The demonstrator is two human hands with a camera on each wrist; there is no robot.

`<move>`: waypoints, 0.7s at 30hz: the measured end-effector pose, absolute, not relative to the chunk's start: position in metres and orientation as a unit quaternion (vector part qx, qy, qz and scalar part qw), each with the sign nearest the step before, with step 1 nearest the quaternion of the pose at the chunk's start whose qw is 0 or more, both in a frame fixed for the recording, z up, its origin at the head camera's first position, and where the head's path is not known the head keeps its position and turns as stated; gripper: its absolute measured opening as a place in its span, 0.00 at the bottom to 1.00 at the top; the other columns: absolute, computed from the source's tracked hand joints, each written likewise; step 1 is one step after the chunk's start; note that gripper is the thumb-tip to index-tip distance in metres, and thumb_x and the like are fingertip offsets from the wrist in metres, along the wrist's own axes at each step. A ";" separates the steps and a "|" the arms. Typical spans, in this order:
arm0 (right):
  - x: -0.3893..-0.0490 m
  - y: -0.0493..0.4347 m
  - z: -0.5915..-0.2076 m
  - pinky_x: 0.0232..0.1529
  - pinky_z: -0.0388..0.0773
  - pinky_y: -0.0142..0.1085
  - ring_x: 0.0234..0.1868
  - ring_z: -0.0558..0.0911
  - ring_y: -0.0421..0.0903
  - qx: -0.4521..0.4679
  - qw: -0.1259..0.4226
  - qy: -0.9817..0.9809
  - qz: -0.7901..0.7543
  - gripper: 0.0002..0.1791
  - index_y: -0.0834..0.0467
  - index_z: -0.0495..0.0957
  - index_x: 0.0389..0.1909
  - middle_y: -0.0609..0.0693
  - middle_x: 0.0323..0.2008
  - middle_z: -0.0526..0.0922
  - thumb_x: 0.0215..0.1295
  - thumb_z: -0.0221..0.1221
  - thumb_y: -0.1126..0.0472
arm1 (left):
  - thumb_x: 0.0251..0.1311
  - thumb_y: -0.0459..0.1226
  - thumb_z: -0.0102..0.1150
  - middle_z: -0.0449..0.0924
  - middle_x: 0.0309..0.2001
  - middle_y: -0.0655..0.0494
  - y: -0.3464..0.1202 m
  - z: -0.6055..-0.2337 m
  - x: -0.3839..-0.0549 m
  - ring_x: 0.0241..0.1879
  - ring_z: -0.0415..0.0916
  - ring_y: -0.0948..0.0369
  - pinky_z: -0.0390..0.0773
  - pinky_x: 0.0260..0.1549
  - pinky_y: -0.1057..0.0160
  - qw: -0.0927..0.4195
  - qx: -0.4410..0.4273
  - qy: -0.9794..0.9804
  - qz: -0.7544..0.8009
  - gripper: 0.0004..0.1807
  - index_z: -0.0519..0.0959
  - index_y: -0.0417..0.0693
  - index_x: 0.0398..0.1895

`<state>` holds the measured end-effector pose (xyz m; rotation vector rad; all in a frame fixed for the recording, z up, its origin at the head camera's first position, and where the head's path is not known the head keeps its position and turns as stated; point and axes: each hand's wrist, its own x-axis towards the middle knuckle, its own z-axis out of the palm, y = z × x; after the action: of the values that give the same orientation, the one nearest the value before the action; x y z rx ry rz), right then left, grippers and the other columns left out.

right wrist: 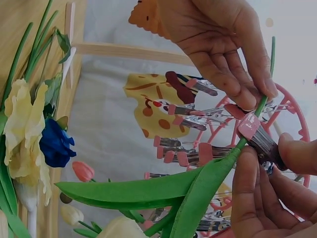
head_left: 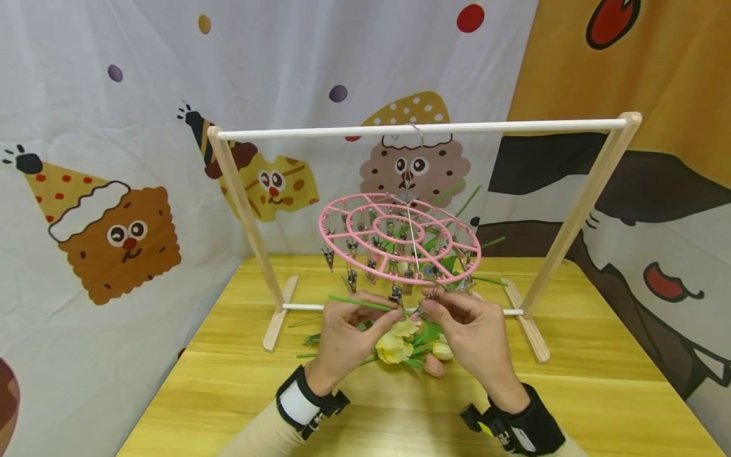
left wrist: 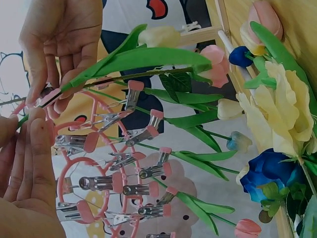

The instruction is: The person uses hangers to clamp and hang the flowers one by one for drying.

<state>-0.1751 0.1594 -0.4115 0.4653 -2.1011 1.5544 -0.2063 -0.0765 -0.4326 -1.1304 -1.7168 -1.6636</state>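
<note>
My left hand point(head_left: 348, 333) pinches the green stem point(right wrist: 261, 106) of an artificial flower between thumb and fingertips. Long green leaves point(right wrist: 143, 193) spread from this stem; which bloom belongs to it I cannot tell. The right hand point(head_left: 474, 333) holds a metal clip point(right wrist: 262, 141) with pink tips, and these tips lie over the stem. Above both hands hangs a pink round clip hanger point(head_left: 400, 263), with several metal clips point(left wrist: 101, 183) dangling from its rings. Several tulips hang among them, including a pink tulip point(left wrist: 247, 228) and a pale blue tulip point(left wrist: 239, 142).
A wooden stand point(head_left: 582, 209) with a white top bar point(head_left: 320, 132) carries the hanger. Beneath it on the wood-grain table point(head_left: 228, 381) lie yellow flowers point(head_left: 394, 348), a blue flower point(right wrist: 57, 143) and loose green stems. A cartoon-printed cloth point(head_left: 274, 63) hangs behind.
</note>
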 end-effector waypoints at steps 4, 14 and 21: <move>-0.174 0.161 -0.410 0.50 0.93 0.26 0.42 0.96 0.33 0.158 0.226 -0.780 0.562 0.13 0.58 0.96 0.59 0.57 0.47 0.99 0.78 0.76 0.65 | 0.71 0.20 0.75 0.96 0.47 0.35 -0.078 -0.432 -0.206 0.41 0.99 0.47 0.99 0.43 0.53 0.236 -0.410 -0.638 -0.608 0.12 0.90 0.36 0.54; -0.172 0.168 -0.410 0.48 0.94 0.28 0.43 0.97 0.38 0.166 0.205 -0.779 0.568 0.15 0.61 0.93 0.64 0.57 0.45 0.99 0.81 0.73 0.64 | 0.72 0.25 0.78 0.97 0.49 0.40 -0.082 -0.433 -0.204 0.43 0.99 0.51 0.99 0.42 0.54 0.208 -0.397 -0.671 -0.591 0.12 0.91 0.40 0.54; -0.174 0.173 -0.410 0.49 0.93 0.27 0.44 0.96 0.37 0.174 0.211 -0.782 0.560 0.14 0.58 0.93 0.63 0.57 0.47 0.99 0.82 0.72 0.65 | 0.72 0.25 0.78 0.97 0.46 0.42 -0.090 -0.439 -0.203 0.42 0.99 0.53 0.99 0.41 0.54 0.205 -0.395 -0.681 -0.582 0.09 0.92 0.41 0.51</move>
<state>-0.1744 0.1731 -0.4102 0.4836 -2.1722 1.5574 -0.2033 -0.0900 -0.4393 -1.1018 -1.8983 -1.6225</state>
